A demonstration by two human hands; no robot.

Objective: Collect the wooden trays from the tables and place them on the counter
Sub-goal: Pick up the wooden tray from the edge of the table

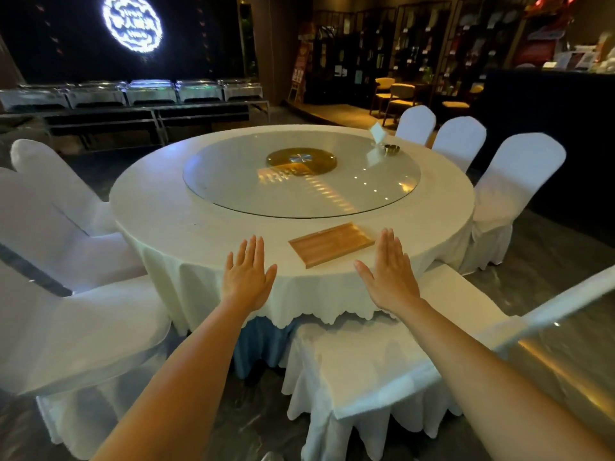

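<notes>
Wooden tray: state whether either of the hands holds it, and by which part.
Nothing is held. Both the left hand and the right hand are open and flat, either side of the wooden tray, not gripping it.

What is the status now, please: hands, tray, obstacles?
Left hand and right hand open, empty, short of the table. Wooden tray flat near table edge, untouched. Covered chair stands between person and table.

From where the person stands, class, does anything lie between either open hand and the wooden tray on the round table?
Nothing visible does. The wooden tray lies near the table's front edge, between the left hand and right hand; only bare tablecloth separates them. A covered chair stands below, in front of the table.
</notes>
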